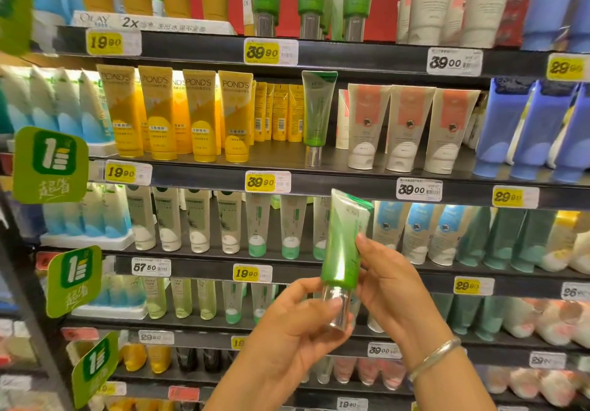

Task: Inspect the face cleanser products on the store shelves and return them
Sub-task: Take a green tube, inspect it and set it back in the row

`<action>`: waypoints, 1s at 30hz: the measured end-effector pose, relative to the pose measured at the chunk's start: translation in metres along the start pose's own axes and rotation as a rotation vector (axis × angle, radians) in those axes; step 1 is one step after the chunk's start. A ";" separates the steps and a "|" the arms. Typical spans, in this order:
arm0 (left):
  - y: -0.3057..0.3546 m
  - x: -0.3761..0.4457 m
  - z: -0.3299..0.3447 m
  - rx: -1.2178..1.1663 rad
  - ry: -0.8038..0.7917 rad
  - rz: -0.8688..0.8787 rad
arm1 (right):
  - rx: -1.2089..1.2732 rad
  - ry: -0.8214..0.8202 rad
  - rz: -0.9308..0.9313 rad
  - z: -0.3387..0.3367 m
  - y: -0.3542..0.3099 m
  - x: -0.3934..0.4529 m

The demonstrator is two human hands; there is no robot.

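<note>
Held between both hands, a green cleanser tube (344,244) is seen in the head view in front of the shelves: the left hand (297,324) is curled round its clear cap (336,310), while the right hand (388,283) pinches the lower body. Its long axis is near upright, tilted slightly, cap down and crimped end up. Inspection appears to be under way; its print is too blurred to read. Returning calls for lifting it beside the matching green tube (317,113) on the middle shelf (319,180), cap down.
</note>
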State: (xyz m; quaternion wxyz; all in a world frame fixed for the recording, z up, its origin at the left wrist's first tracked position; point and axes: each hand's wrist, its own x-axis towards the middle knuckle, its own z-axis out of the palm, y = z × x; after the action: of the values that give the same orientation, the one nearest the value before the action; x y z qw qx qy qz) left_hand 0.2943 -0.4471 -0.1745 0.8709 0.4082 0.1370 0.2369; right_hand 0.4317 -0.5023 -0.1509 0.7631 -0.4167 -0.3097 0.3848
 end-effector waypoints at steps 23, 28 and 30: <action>0.040 0.036 -0.001 0.606 0.310 0.524 | -0.302 -0.301 -0.103 0.022 -0.033 0.055; 0.081 0.063 -0.015 0.492 0.200 0.459 | -0.298 -0.192 -0.206 0.051 -0.037 0.095; 0.100 0.076 -0.019 0.545 0.165 0.449 | -0.285 -0.144 -0.228 0.063 -0.039 0.111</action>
State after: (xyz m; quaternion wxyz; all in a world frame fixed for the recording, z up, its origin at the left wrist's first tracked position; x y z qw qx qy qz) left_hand 0.3205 -0.3393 -0.1126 0.6424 0.6249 0.1717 0.4091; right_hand 0.4507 -0.3973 -0.0711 0.7108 -0.4544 -0.4599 0.2770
